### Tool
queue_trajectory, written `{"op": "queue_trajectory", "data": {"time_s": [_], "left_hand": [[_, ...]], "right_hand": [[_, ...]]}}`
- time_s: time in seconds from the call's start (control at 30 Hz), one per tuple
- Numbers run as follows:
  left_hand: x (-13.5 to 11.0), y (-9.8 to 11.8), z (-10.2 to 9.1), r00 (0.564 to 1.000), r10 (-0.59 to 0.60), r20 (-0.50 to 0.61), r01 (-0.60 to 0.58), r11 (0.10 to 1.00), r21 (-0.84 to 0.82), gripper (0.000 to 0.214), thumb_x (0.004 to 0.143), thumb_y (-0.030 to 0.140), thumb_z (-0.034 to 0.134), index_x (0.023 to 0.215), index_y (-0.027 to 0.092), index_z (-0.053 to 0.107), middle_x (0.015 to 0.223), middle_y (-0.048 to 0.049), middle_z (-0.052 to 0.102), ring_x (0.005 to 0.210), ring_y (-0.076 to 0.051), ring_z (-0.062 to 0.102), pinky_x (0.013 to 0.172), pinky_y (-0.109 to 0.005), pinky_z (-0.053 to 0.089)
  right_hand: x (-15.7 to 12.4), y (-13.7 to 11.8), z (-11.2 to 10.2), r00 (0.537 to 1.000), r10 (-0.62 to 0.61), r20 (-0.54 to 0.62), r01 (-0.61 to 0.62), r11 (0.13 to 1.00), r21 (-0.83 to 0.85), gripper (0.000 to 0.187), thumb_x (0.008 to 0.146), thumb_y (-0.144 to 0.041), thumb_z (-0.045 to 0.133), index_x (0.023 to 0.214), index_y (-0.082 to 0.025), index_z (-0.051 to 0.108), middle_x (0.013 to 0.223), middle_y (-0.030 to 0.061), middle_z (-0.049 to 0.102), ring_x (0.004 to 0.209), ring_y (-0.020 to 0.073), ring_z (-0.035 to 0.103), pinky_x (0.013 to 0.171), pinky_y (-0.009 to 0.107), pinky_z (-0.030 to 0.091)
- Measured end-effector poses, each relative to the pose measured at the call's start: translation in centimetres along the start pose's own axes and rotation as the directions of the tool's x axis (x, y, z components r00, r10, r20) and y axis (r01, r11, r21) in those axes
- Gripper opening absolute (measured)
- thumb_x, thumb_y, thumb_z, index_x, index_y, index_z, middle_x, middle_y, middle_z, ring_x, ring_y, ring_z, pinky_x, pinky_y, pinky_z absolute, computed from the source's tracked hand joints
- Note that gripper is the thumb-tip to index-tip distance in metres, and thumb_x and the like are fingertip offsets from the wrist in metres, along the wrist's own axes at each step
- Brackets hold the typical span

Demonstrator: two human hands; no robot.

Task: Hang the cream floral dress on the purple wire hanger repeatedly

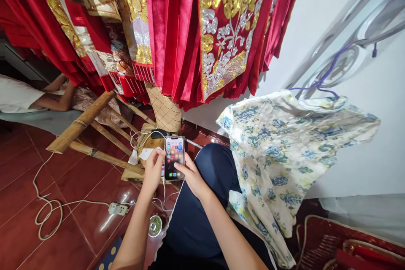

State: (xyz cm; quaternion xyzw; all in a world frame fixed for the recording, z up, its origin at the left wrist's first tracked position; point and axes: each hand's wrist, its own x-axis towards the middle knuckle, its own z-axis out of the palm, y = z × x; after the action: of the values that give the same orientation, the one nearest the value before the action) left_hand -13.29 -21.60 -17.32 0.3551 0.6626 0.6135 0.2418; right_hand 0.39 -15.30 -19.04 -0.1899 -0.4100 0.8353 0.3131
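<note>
A smartphone (170, 168) with a lit screen of app icons is held upright in front of my knees, a white charging cable (164, 190) running down from its lower edge. My left hand (154, 168) is closed on its left edge, thumb and fingertips near the screen's side. From the right, my right hand (192, 174) grips the other edge, and its thumb lies over the lower part of the screen. The fingers behind the phone are hidden. Just beyond it is a bamboo chair (95, 112) with a white paper or card (147, 153) and a dark object (160, 133) on it.
Red costumes (177, 29) with gold and silver sequins hang ahead. A floral shirt (272, 156) hangs on a purple hanger (329, 71) at right. A power strip (118, 209), its cord and a small bowl (155, 225) sit on the tiled floor. Another person's arm (60, 100) shows at left.
</note>
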Motion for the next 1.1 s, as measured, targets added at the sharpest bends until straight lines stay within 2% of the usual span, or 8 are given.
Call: {"op": "queue_trajectory", "data": {"time_s": [0.17, 0.3, 0.57, 0.7, 0.9, 1.1], "left_hand": [[1.0, 0.6, 0.9, 1.000, -0.011, -0.001, 0.011, 0.999, 0.052, 0.030, 0.092, 0.039, 0.056, 0.070, 0.020, 0.048, 0.065, 0.0040, 0.045, 0.064, -0.014, 0.042, 0.062, -0.025, 0.034], [1.4, 0.8, 1.4, 1.000, -0.012, -0.023, 0.014, 0.997, 0.080, 0.034, 0.091, 0.039, 0.058, 0.066, 0.021, 0.043, 0.062, 0.0044, 0.041, 0.062, -0.014, 0.039, 0.059, -0.025, 0.031], [0.2, -0.1, 0.4, 1.000, 0.004, -0.022, -0.003, 0.999, 0.039, 0.031, 0.098, 0.039, 0.042, 0.073, 0.021, 0.047, 0.072, 0.0012, 0.048, 0.068, -0.016, 0.047, 0.066, -0.026, 0.040], [-0.1, -0.2, 0.1, 1.000, 0.027, -0.008, -0.027, 0.999, 0.035, 0.027, 0.094, 0.035, 0.047, 0.072, 0.021, 0.051, 0.070, 0.0015, 0.048, 0.068, -0.016, 0.047, 0.065, -0.026, 0.040], [0.5, 0.9, 0.2, 0.999, 0.046, 0.005, -0.047, 0.995, 0.087, 0.022, 0.092, 0.035, 0.054, 0.075, 0.021, 0.056, 0.072, 0.0017, 0.052, 0.071, -0.016, 0.050, 0.068, -0.025, 0.040], [0.9, 1.3, 0.9, 0.999, 0.036, -0.015, -0.033, 0.986, 0.166, 0.040, 0.094, 0.044, 0.056, 0.064, 0.020, 0.043, 0.062, 0.0039, 0.039, 0.060, -0.013, 0.039, 0.058, -0.026, 0.030]], "right_hand": [[-0.2, -0.1, 0.1, 1.000, -0.016, -0.012, 0.017, 0.999, 0.027, 0.048, 0.081, -0.025, 0.076, 0.126, -0.030, 0.062, 0.129, 0.0013, 0.069, 0.123, 0.0245, 0.062, 0.115, 0.045, 0.040], [-0.1, -0.5, 0.4, 1.000, 0.017, -0.002, -0.017, 0.999, 0.049, 0.053, 0.078, -0.026, 0.077, 0.128, -0.030, 0.061, 0.127, 0.0011, 0.070, 0.121, 0.0248, 0.063, 0.115, 0.045, 0.040], [-0.2, -0.2, -0.1, 1.000, -0.001, 0.021, 0.001, 1.000, -0.016, 0.045, 0.082, -0.028, 0.075, 0.126, -0.030, 0.063, 0.129, 0.0019, 0.069, 0.123, 0.0253, 0.061, 0.115, 0.046, 0.038], [-0.4, -0.4, 0.0, 1.000, 0.008, 0.028, -0.007, 1.000, -0.022, 0.041, 0.082, -0.029, 0.075, 0.122, -0.028, 0.064, 0.123, 0.0017, 0.071, 0.118, 0.0255, 0.063, 0.111, 0.045, 0.043], [-0.4, -0.5, 0.3, 1.000, 0.009, 0.001, -0.009, 1.000, -0.016, 0.040, 0.078, -0.026, 0.075, 0.117, -0.028, 0.064, 0.120, 0.0003, 0.072, 0.115, 0.0246, 0.064, 0.107, 0.042, 0.045], [-0.5, -0.5, 0.1, 1.000, 0.009, 0.013, -0.010, 1.000, 0.013, 0.043, 0.078, -0.022, 0.075, 0.119, -0.028, 0.063, 0.119, 0.0004, 0.072, 0.111, 0.0239, 0.065, 0.105, 0.042, 0.047]]}}
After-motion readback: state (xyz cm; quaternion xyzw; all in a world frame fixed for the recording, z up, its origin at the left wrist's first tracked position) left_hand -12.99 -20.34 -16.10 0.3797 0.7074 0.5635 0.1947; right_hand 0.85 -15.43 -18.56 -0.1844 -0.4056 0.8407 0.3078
